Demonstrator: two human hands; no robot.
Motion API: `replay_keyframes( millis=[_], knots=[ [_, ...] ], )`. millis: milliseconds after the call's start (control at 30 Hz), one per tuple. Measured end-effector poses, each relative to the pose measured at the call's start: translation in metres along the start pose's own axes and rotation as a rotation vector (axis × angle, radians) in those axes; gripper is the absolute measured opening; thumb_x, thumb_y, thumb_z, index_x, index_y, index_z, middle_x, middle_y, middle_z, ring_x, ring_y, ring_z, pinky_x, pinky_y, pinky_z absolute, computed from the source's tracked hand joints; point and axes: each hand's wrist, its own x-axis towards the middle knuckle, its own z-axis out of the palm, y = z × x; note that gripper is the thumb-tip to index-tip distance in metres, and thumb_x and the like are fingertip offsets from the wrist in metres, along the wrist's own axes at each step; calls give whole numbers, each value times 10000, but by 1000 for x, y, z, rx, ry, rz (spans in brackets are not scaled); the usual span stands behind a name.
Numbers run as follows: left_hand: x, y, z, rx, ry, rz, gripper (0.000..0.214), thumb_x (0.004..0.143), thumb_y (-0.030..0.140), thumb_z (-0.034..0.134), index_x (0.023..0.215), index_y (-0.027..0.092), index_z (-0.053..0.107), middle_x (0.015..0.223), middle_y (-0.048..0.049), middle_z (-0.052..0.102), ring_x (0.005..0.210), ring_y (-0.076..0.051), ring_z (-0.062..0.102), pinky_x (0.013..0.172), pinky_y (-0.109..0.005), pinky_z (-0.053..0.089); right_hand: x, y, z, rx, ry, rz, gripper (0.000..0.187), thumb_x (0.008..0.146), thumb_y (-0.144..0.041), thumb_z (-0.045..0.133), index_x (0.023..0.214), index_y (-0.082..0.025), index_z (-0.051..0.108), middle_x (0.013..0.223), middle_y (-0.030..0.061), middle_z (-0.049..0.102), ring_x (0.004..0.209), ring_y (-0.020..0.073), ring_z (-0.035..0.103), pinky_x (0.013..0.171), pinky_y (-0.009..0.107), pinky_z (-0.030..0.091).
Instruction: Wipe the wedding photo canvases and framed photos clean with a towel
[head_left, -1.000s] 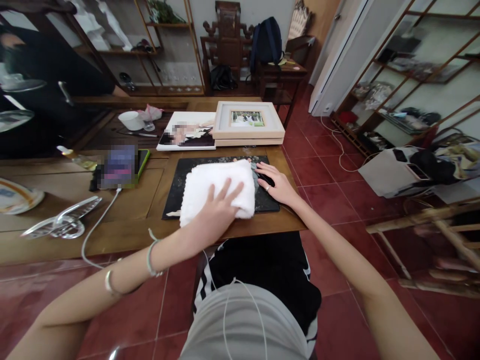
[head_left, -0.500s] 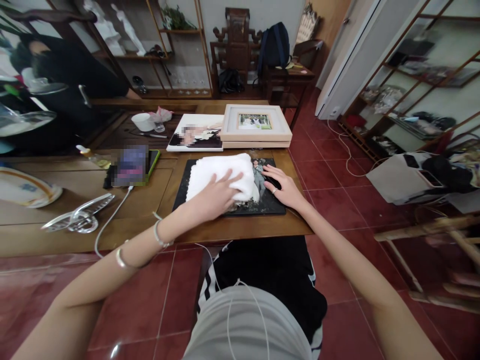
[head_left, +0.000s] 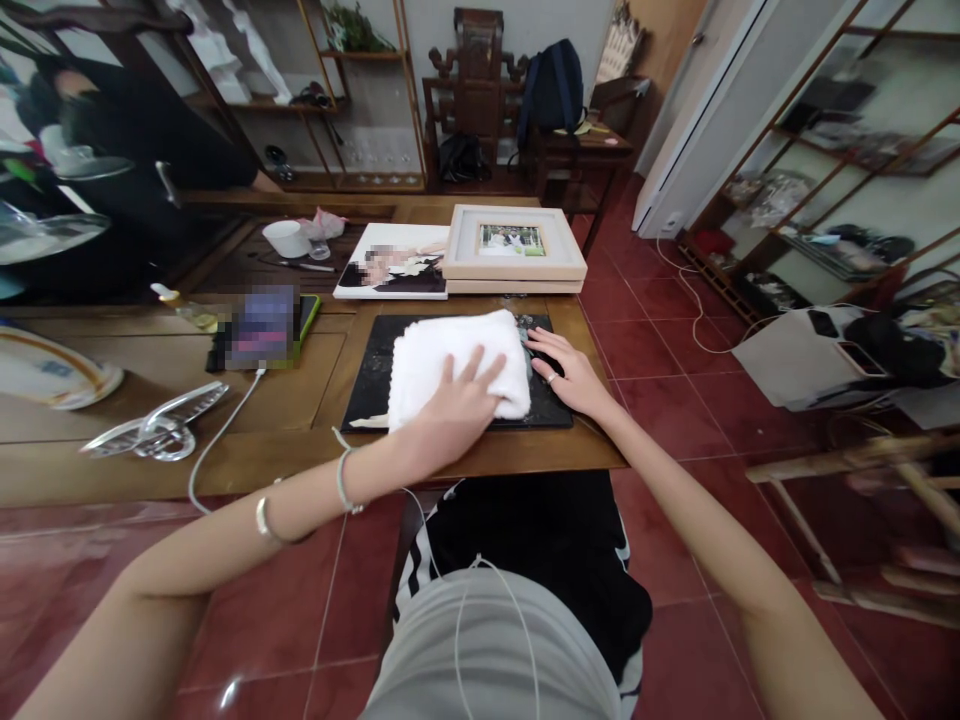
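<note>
White towel (head_left: 421, 362) under outspread left fingers (head_left: 472, 364), and right fingers (head_left: 551, 346), splayed too, rest just beside it on the dark picture panel (head_left: 373, 365)!

the white cloth (head_left: 421, 352) hides much of the dark panel (head_left: 370, 372).

The person wears a grey top (head_left: 502, 650), thin white cords (head_left: 478, 562) down it, black white-striped bottoms (head_left: 540, 525), a pale bracelet (head_left: 343, 485) and silvery bangle (head_left: 262, 518) on the left arm (head_left: 202, 545), and a ring (head_left: 552, 378) on the right hand (head_left: 568, 378).
</note>
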Motion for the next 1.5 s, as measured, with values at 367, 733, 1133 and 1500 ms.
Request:
replay_keyframes(
  millis=[367,733,1133,1500],
  knots=[
    [-13,-6,-9,-51,-31,118,305,935,165,481,1141,218,700,1546,-96,415,1405,-365,396,1031,-528,444,0,-1,0,-3,1,-15,353,956,-373,506,1237,-240,671,1409,91,592,1390,263,462,1177,528,338],
    [112,-73,-24,-577,3,123,458,999,439,348,874,125,657,943,-106,700,860,-226,625,807,-319,444,1,-2,-1,-13,7,0,326,934,-348,527,1209,-264,679,1370,68,620,1350,268,496,1158,520,360],
    [69,-64,12,-306,81,-4,381,984,223,329,1203,124,625,1376,-156,576,1360,-334,428,1087,-507,365,1,1,2,7,11,-12,335,941,-337,525,1232,-260,671,1392,60,607,1386,255,463,1176,510,344],
    [54,-42,11,-199,24,-132,399,990,221,374,1300,128,608,1588,-150,319,1475,-410,205,1132,-647,267,0,-3,0,105,55,72,515,974,-471,441,1427,-230,494,1457,105,543,1367,259,492,1174,490,350]
  ],
)
